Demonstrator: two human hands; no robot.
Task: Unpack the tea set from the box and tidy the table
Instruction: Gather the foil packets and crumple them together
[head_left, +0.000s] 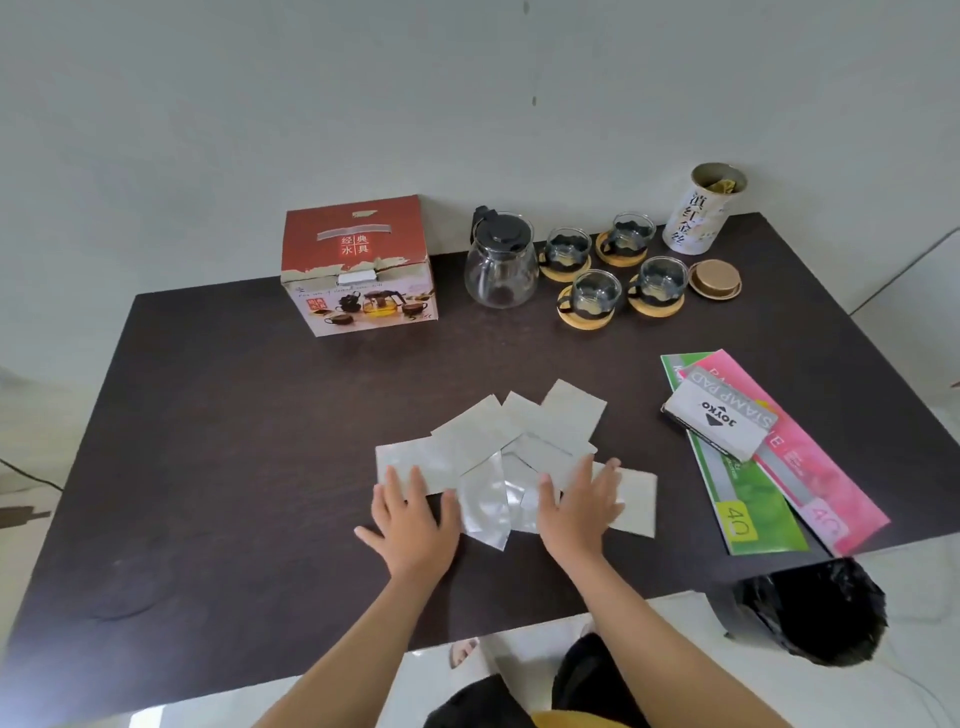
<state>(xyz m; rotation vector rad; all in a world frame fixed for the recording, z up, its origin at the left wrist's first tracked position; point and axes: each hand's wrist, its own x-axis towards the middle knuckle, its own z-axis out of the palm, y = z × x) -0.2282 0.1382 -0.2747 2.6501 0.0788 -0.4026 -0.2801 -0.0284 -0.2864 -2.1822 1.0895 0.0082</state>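
Head view: left hand (413, 512) and right hand (582, 506) lie flat, fingers spread, on the scattered cardboard pieces (511, 441) mid-table. Teapot (501, 267) and glass cups (608, 262) stand unpacked beside the box (358, 265). Sweeping the slippery cards together carelessly could probably shoot some off the near edge.

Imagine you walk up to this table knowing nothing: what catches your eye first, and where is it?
First, the fan of flat silvery-grey foil sachets at the near middle of the dark brown wooden table, with the left hand and right hand laid flat on them. Next, the red cardboard tea-set box at the far edge, beside the clear glass teapot with a black lid and four glass cups on round wooden coasters.
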